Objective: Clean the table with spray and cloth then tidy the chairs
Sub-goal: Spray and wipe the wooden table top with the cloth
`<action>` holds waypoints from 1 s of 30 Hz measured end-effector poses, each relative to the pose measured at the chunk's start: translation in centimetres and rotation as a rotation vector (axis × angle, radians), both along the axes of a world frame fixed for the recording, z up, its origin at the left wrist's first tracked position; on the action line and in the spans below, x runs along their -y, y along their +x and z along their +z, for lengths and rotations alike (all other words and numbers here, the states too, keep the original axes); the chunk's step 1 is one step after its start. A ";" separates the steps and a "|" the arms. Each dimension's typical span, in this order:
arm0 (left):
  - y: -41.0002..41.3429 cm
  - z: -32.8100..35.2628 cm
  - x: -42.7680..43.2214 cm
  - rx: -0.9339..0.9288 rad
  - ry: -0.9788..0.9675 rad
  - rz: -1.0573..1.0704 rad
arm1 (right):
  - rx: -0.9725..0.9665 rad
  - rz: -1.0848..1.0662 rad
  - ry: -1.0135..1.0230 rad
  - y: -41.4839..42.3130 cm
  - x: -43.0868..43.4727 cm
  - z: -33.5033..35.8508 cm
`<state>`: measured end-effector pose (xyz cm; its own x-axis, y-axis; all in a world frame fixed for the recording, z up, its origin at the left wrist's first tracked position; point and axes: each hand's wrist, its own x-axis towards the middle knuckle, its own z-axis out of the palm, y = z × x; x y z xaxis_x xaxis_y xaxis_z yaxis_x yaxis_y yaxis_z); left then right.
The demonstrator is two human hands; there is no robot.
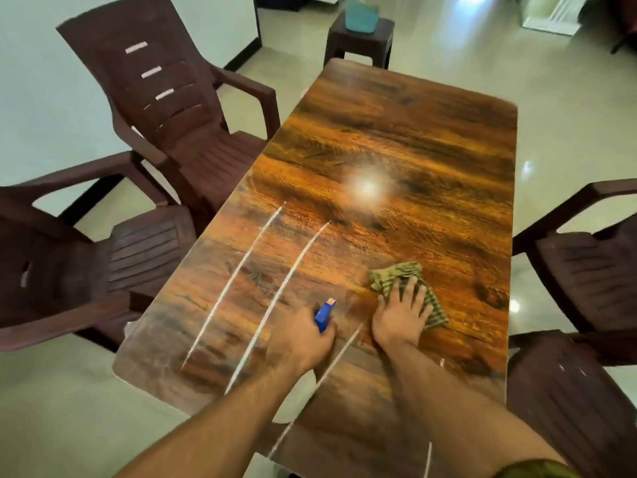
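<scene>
Closest to the person, near the near edge of the glossy brown wood-grain table [431, 132], the left hand [303, 334] was curled round a small blue spray bottle [324, 313], its nozzle aimed toward the far end. Just to its right, the right hand [401, 313] lay with fingers straight and spread, pressing flat on a crumpled green striped cloth [393, 276]. The cloth rested on the tabletop, nearer the right edge than the left. Thin pale streaks [238, 284] ran from the near-left part of the top toward the middle. Whether they were spray or reflections could not be told.

By the look of it, the cleaning was under way but young. Spray and cloth were both at work on the near part, and the middle and far end seemed left to wipe. The chairs had not yet been tidied.

At the left edge a dark brown plastic armchair [138, 257] stood askew, its seat turned toward the table. Behind it a second brown armchair [193, 146] sat angled, its seat corner close against the same edge. By the near-right corner was a third brown armchair [565, 401]. A fourth [586, 267] stood drawn back from the right edge. The pair on the left crowded that side and would likely hamper reaching the far end from there.

Beyond the far edge, near its left corner, stood a small dark brown stool [358, 43] carrying a teal object [362, 15] too blurred to name.
</scene>
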<state>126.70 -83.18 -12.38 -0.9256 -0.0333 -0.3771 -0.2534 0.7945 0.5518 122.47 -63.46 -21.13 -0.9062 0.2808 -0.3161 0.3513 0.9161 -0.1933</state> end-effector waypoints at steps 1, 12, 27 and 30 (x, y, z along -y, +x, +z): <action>-0.2 0.2 1.0 -0.009 0.005 0.001 | -0.027 0.169 -0.036 0.0 1.2 -0.1; -4.3 0.4 3.9 -0.001 0.060 -0.134 | -0.029 0.449 -0.094 -2.6 -1.2 0.7; -12.0 -0.4 8.3 0.161 0.102 -0.246 | -0.107 0.292 -0.033 -9.9 8.1 -1.2; -14.2 -0.9 11.2 0.155 0.118 -0.273 | -0.127 0.240 -0.023 -11.4 8.9 -1.4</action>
